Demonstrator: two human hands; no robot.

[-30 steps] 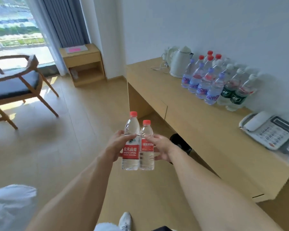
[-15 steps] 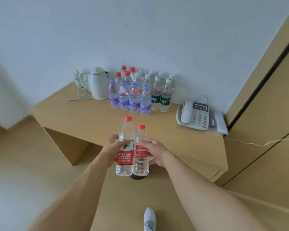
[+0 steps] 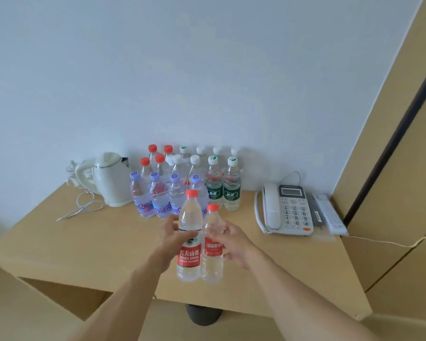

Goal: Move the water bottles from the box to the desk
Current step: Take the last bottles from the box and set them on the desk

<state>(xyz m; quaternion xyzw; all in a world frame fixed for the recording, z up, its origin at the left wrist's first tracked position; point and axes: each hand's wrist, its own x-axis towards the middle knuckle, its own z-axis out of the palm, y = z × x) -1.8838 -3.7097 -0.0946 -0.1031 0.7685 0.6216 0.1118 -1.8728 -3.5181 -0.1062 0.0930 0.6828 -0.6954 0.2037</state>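
Nearest, the left hand (image 3: 170,238) wraps its fingers (image 3: 187,234) round the taller red-capped bottle (image 3: 190,238), while the right hand (image 3: 234,239) grips the shorter red-capped bottle (image 3: 212,244); both bottles hang upright, touching, above the bench (image 3: 89,244). Setting them down well probably means lowering them flat onto bare wood just beyond the fingertips, short of the standing group. Farther off stand four purple-capped bottles (image 3: 158,193), four red-capped ones (image 3: 155,158), roughly eight white-capped ones (image 3: 221,183), one kettle (image 3: 110,180) and one telephone (image 3: 285,209).

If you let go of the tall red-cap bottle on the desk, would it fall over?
Probably not: the tall bottle looks full, so likely heavy and steady. Being tall and narrow, a bump might tip it, and then it could roll on the desk.
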